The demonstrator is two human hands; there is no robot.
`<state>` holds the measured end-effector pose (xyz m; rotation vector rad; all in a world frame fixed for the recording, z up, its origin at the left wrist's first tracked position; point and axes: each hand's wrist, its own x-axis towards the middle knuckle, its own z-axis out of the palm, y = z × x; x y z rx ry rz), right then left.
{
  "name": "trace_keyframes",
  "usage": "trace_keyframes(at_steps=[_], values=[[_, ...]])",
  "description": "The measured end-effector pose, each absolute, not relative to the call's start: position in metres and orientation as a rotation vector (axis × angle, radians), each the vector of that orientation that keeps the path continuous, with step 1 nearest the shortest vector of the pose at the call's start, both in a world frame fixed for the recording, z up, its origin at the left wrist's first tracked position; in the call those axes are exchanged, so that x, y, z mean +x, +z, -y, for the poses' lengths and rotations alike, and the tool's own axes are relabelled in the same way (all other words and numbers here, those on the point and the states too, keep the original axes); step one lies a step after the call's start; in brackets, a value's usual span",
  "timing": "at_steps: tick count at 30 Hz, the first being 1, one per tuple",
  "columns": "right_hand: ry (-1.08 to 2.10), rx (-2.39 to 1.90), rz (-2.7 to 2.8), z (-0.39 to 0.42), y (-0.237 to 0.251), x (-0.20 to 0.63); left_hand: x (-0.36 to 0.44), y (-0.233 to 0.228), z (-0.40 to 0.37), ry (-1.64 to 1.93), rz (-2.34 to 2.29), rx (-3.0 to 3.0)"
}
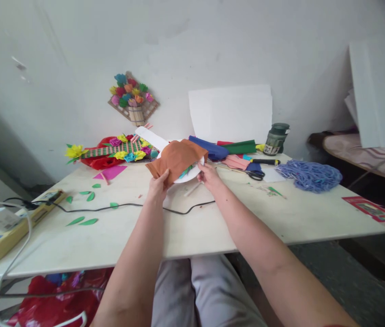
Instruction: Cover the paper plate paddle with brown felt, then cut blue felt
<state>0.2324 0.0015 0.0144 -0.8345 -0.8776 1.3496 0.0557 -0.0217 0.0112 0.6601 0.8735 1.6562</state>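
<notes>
My left hand (pixel 159 185) grips the near edge of a brown sheet of paper (pixel 176 158) that lies folded over a white paper plate (pixel 189 176). My right hand (pixel 209 175) holds the plate's right rim, thumb on top. Green and teal scraps peek out between the brown paper and the plate. Both arms stretch out over the white table (pixel 192 222).
A black cable (pixel 124 206) crosses the table below my hands. Green paper leaves (pixel 83 221), a yellow power strip (pixel 15 227), scissors (pixel 257 173), rolled coloured paper (pixel 229 147), a green jar (pixel 276 138), blue netting (pixel 310 175) and a paper-flower craft (pixel 117 152) lie around. A flower decoration (pixel 133 97) hangs on the wall.
</notes>
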Motion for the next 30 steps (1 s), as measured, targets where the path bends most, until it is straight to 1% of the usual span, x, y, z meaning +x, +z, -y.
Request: trace_keyframes(at_steps=[5, 7, 9, 11, 16, 17, 18, 21, 24, 30], values=[[1.396, -0.838, 1.001, 0.005, 0.022, 0.24, 0.052, 0.006, 0.019, 1.729, -0.808, 0.67], [1.399, -0.918, 1.143, 0.009, 0.03, 0.249, 0.049, 0.007, 0.018, 1.747, -0.77, 0.669], [1.31, -1.09, 1.262, 0.011, 0.039, 0.264, 0.045, 0.008, 0.017, 1.761, -0.75, 0.66], [1.054, -1.334, 1.249, 0.009, 0.045, 0.284, 0.042, 0.009, 0.016, 1.77, -0.755, 0.638], [0.182, -1.95, 1.361, -0.003, 0.046, 0.353, 0.038, 0.01, 0.014, 1.769, -0.783, 0.589], [0.049, -2.075, 1.374, -0.004, 0.044, 0.366, 0.038, 0.01, 0.013, 1.77, -0.789, 0.586], [-0.008, -2.177, 1.408, -0.004, 0.042, 0.378, 0.039, 0.01, 0.013, 1.77, -0.791, 0.588], [0.018, -2.415, 1.5, -0.001, 0.035, 0.403, 0.04, 0.01, 0.012, 1.756, -0.773, 0.615], [0.053, -2.526, 1.617, 0.001, 0.027, 0.411, 0.041, 0.01, 0.013, 1.736, -0.779, 0.647], [-0.135, -2.555, 1.812, -0.006, 0.02, 0.41, 0.041, 0.012, 0.017, 1.748, -0.779, 0.654]])
